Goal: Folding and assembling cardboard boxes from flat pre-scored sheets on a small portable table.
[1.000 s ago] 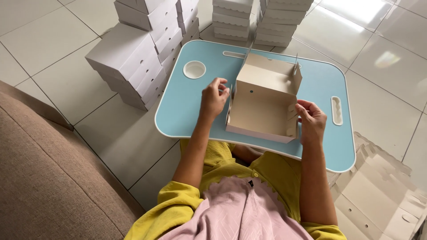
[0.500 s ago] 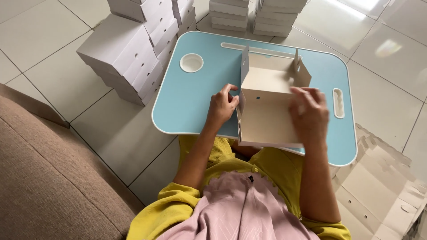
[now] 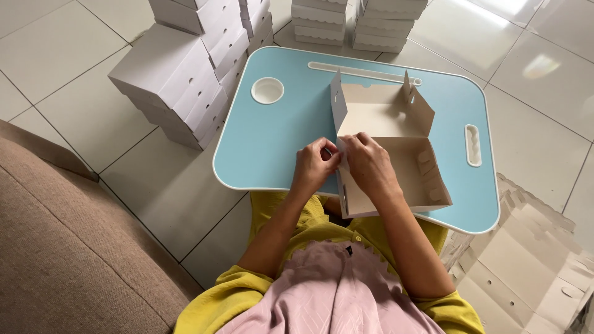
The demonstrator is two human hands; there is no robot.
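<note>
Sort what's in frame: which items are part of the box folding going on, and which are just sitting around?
In use:
- half-folded cardboard box
- left hand and right hand, both pinching the box's left wall
- blue lap table under the box

Lying about:
- stacks of finished white boxes
- flat unfolded blanks on the floor at right
- brown sofa

Both hands — the left hand (image 3: 314,166) and right hand (image 3: 369,166) — pinch the left wall of an open white cardboard box (image 3: 396,148) lying on a light-blue lap table (image 3: 278,142), with stacks of finished boxes (image 3: 179,80) beside it on the tiled floor.
</note>
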